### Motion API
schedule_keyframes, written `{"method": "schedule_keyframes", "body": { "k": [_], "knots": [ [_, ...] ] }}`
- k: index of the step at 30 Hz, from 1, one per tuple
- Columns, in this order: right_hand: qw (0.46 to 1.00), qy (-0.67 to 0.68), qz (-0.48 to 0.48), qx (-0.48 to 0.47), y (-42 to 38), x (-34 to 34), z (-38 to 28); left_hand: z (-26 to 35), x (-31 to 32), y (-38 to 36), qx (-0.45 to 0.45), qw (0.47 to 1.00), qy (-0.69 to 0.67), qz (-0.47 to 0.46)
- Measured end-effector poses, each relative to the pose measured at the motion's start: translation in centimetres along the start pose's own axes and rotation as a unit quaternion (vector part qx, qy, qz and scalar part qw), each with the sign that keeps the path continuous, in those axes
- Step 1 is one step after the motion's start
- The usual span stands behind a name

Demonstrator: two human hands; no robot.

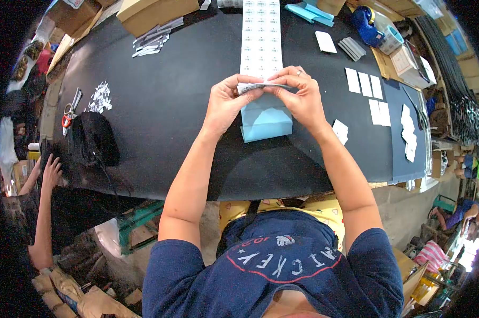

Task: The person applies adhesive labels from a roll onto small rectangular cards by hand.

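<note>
My left hand and my right hand meet over the middle of the black table, both closed. Between their fingertips they pinch a thin grey-and-white strip, possibly folded or stacked; its exact make-up is partly hidden by the fingers. Beyond it a long white sheet of printed labels in rows runs up to the far edge. Just below my hands lies a light blue sheet, perhaps the backing of the label sheet; the join is covered by my hands.
On the right lie several white cards, a grey strip stack and a blue tape dispenser. Scissors, paper scraps and a black bag lie left. Another person's hand rests at the left table edge.
</note>
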State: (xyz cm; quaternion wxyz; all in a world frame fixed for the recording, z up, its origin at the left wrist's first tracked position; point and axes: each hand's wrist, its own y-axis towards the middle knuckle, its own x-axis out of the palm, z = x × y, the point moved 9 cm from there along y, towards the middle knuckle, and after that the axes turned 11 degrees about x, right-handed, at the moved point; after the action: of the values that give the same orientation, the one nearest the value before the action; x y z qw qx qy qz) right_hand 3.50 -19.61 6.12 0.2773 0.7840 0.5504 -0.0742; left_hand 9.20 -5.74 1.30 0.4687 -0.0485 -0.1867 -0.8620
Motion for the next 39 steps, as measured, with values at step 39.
{"method": "schedule_keyframes", "body": {
  "k": [39],
  "knots": [
    [0.971,-0.204,0.016,-0.120,-1.6,0.6,-5.5,-0.2,-0.6,-0.3,0.035,0.982,0.187,0.020]
  ]
}}
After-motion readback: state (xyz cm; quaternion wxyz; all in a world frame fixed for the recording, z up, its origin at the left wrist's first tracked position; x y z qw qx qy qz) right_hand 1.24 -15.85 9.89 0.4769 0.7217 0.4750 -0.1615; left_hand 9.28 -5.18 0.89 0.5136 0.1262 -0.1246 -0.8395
